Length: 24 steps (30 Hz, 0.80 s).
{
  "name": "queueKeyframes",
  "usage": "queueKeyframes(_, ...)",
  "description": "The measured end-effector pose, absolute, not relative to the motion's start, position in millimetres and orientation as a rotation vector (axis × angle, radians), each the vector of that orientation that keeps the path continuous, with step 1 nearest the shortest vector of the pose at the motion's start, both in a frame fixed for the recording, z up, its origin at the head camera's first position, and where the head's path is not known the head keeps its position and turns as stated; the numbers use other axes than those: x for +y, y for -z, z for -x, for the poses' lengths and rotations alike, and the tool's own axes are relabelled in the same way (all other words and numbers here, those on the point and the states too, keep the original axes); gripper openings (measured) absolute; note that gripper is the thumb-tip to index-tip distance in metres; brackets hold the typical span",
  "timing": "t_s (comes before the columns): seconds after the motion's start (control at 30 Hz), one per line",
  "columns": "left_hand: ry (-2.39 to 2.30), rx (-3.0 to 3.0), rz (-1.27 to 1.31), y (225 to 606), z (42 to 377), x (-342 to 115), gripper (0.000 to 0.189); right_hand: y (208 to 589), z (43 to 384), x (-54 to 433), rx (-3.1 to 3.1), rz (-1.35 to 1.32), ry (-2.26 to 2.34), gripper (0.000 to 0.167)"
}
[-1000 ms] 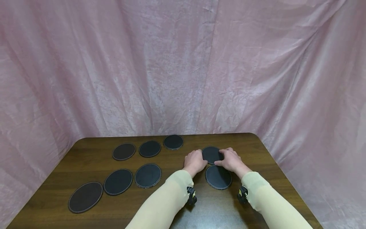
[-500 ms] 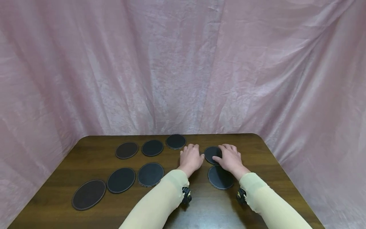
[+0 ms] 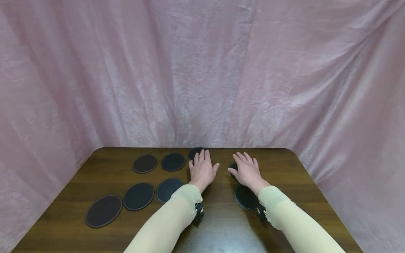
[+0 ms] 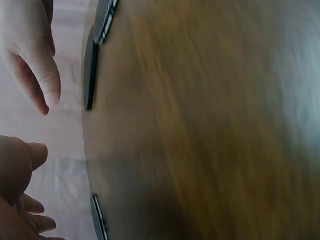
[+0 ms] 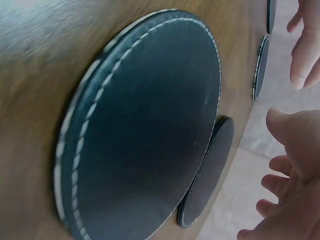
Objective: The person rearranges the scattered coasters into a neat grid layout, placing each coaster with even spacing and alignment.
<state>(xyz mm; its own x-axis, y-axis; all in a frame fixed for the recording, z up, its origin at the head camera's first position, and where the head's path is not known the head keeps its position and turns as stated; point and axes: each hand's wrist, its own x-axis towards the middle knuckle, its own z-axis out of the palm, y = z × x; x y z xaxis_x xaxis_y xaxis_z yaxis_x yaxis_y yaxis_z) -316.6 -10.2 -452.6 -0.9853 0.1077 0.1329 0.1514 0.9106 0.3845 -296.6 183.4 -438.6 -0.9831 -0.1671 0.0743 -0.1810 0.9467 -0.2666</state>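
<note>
My left hand hovers over the table with straight, spread fingers, its fingertips in front of a dark round coaster at the back edge. To its right, my right hand also has straight fingers and holds nothing. It hides most of the far right coaster. Under its wrist lies the near right coaster. Up close in the right wrist view, this black coaster has white stitching round its rim, with the other coaster touching it behind. Both hands appear raised above the tabletop in the wrist views.
On the left of the wooden table lie more coasters: a brownish one and a black one behind, then a brownish one and two black coasters nearer. A pink curtain hangs behind.
The right fingers have come off the far right coaster and straightened. My left hand has moved left and away from it, its fingers opening out. The coasters keep their places on the table.
</note>
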Motion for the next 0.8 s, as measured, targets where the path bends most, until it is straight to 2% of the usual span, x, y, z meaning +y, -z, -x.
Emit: queueKeyframes(0.8,0.356,-3.030,0.236,466.9,344.9,-56.1,0.072,448.5,322.4,146.0,-3.052,-0.419,-0.452,0.069)
